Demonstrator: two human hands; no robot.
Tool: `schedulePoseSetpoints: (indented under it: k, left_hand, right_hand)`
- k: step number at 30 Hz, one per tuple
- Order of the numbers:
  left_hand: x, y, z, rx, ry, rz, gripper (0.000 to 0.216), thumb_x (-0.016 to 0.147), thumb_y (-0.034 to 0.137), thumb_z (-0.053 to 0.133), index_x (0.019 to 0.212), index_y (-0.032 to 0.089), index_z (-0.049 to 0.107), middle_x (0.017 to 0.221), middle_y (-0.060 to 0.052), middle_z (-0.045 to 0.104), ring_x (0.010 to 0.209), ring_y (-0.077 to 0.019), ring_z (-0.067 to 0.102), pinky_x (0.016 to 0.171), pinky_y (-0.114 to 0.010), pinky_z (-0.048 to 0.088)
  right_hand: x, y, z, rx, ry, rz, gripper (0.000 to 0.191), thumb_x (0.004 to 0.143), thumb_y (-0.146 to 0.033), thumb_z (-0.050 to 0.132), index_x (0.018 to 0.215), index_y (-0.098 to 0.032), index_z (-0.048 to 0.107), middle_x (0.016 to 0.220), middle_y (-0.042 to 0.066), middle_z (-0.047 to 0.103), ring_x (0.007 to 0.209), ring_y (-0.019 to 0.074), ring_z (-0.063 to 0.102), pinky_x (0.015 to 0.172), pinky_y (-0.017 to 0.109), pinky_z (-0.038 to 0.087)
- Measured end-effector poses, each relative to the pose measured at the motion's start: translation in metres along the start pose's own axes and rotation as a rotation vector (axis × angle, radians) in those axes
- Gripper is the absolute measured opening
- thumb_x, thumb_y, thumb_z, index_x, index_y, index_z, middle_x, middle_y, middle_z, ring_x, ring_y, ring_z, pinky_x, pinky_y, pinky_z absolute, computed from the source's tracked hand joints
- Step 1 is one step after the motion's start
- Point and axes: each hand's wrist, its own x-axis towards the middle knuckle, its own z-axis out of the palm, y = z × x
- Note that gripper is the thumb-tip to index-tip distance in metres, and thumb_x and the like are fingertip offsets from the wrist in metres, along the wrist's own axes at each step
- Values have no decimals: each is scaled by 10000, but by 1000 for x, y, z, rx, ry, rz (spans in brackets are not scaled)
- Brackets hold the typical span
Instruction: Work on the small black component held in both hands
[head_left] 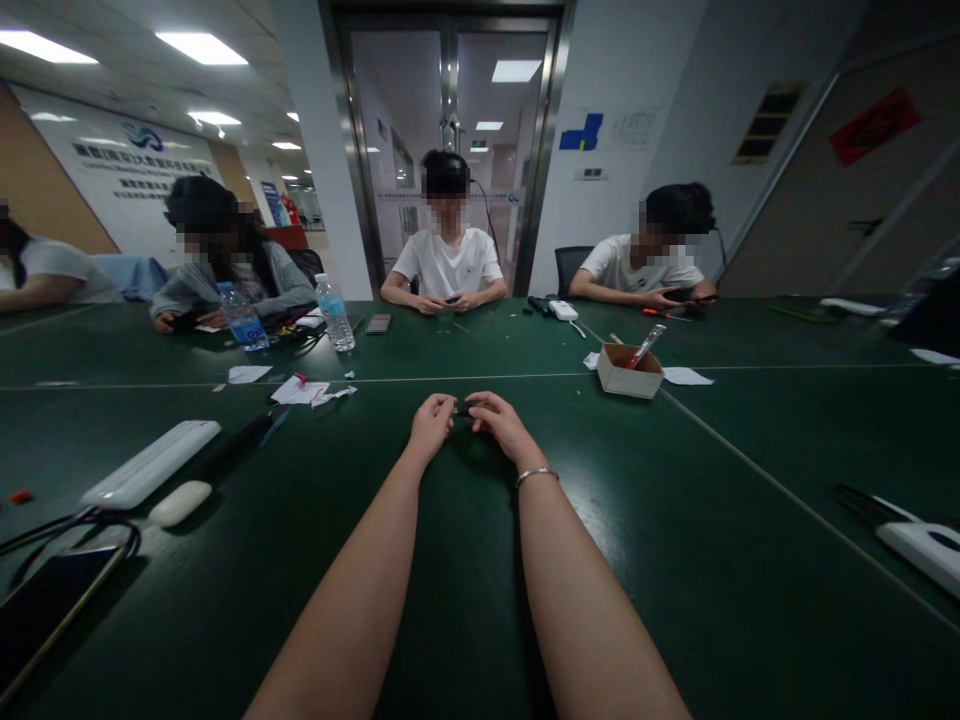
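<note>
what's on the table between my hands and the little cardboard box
Bare green table in the head view: nothing lies between the hands, left hand and right hand, holding a small dark object, and the cardboard box.

An office meeting room is shown. A large dark green worktop (750,560), made of several sections pushed together, is shared by several seated people (448,262), each bent over small items. Recessed ceiling light panels (201,47) are seen overhead, and a glass double door with a metal frame (450,120) opens onto a lit corridor. A wall panel with a logo and lettering (127,165) is mounted at the left, and a blue sign (583,132) is fixed beside the door. Water bottles (334,313), a small cardboard box (628,372), paper scraps (300,390) and white devices (150,463) are scattered about.
</note>
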Motion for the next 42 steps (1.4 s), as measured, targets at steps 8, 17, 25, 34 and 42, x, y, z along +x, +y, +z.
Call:
schedulePoseSetpoints:
  k: [8, 17, 25, 34, 42]
  left_hand:
    - [4, -6, 1, -10, 38, -20, 325, 801, 430, 558, 1001, 177, 604, 726, -13, 606, 525, -93, 522, 439, -186, 379]
    - [-2, 3, 0, 31, -9, 69, 273, 718, 241, 596, 986, 189, 622, 798, -6, 584, 575, -85, 527, 487, -189, 418]
    - [0, 0, -3, 41, -48, 21, 336, 821, 432, 530, 932, 143, 660, 496, 47, 469, 411, -73, 398, 433, -202, 307]
    - [1, 0, 1, -34, 44, -29, 320, 776, 376, 579, 1030, 186, 618, 855, -37, 622, 591, -99, 556, 448, -185, 414]
    - [0, -2, -3, -47, -17, 81, 338, 678, 275, 657, 1001, 178, 634, 868, -31, 611, 646, -100, 569, 505, -187, 449]
  right_hand:
    - [3, 2, -3, 82, 83, 29, 294, 622, -326, 723, 883, -208, 654, 671, -16, 651, 478, 96, 555, 515, 238, 433]
    - [3, 4, -3, 78, 61, 32, 284, 624, -311, 730, 878, -201, 664, 656, -19, 634, 497, 100, 557, 540, 243, 436]
    - [2, 0, 0, 6, 6, 13, 265, 648, -313, 713, 878, -191, 663, 644, -26, 639, 499, 92, 543, 534, 229, 407]
    - [2, 1, -1, 89, 74, 39, 286, 645, -315, 709, 902, -198, 656, 677, -17, 663, 469, 83, 548, 508, 218, 416]
    - [4, 3, -2, 99, 78, 44, 281, 650, -315, 711, 899, -195, 662, 668, -9, 662, 474, 90, 558, 504, 220, 416]
